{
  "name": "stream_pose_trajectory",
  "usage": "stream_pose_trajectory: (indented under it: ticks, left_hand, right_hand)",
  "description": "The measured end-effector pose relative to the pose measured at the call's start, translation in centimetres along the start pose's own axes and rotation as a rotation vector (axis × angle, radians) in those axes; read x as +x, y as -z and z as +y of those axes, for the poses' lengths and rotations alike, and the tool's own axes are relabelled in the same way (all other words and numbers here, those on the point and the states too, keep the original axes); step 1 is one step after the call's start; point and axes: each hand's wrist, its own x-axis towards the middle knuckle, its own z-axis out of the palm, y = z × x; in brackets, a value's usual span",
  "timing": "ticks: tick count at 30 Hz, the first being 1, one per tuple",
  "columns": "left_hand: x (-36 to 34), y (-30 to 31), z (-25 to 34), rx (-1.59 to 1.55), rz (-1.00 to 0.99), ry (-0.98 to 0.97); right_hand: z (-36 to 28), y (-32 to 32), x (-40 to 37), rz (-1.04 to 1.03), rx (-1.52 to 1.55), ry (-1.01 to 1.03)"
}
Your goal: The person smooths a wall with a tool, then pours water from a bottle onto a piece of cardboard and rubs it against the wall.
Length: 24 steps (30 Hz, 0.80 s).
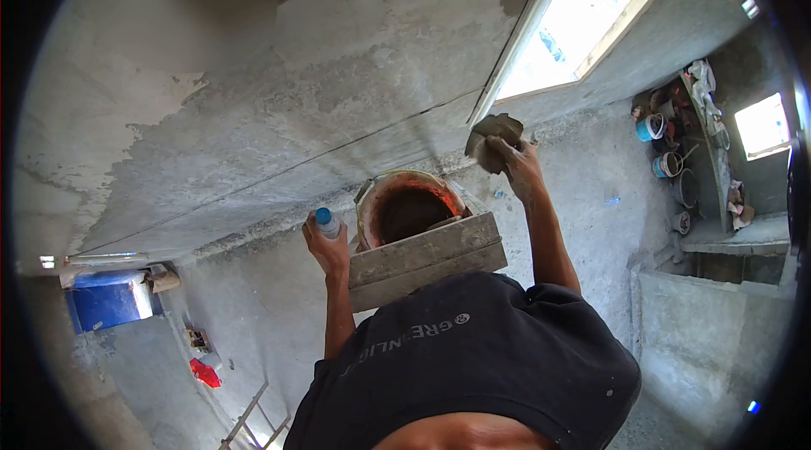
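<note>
My left hand is wrapped round a small clear plastic bottle with a blue cap. My right hand, raised near the wall, grips a flat, ragged grey-brown piece whose material I cannot make out. Between my hands stands a round bucket with dark contents and an orange-tinted inner wall. A grey wooden plank lies in front of the bucket, close to my chest, and hides its lower part.
Ahead, a plastered wall has darker patches and a window opening. Several buckets stand by a shelf at right. At left are a blue tank-like object, a red item and a metal frame.
</note>
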Motion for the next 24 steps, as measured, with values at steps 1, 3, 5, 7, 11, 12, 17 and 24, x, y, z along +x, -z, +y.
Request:
stream_pose_trajectory:
  ticks: [1,3,5,7,11,12,17,24]
  left_hand:
    - [0.0,0.0,0.0,0.004,0.001,0.006]
    - [0.0,-0.1,-0.1,0.01,0.005,0.007]
    - [0.0,-0.2,-0.3,0.004,0.004,0.013]
    - [0.0,-0.1,-0.4,0.002,0.003,0.02]
    - [0.7,1.1,1.4,-0.017,0.104,-0.043]
    - [1.1,1.8,2.4,-0.042,0.152,-0.074]
    - [1.4,5.6,10.1,-0.411,0.121,-0.121]
    - [-1.2,4.2,13.8,-0.649,-0.198,-0.323]
  right_hand:
    - [0.5,0.1,-0.1,-0.02,-0.033,-0.021]
    - [1.3,0.5,-0.1,-0.042,-0.067,-0.048]
    - [1.6,0.6,-0.4,-0.113,-0.085,-0.139]
    - [2.3,-0.7,-1.1,-0.029,-0.201,0.042]
    - [0.2,-3.4,-3.1,-0.015,-0.397,0.271]
    - [0.0,-3.7,-3.5,-0.059,-0.362,0.325]
    - [0.1,-3.5,-3.8,-0.351,-0.386,0.197]
    - [-1.1,-5.5,-4.9,-0.444,-0.145,0.091]
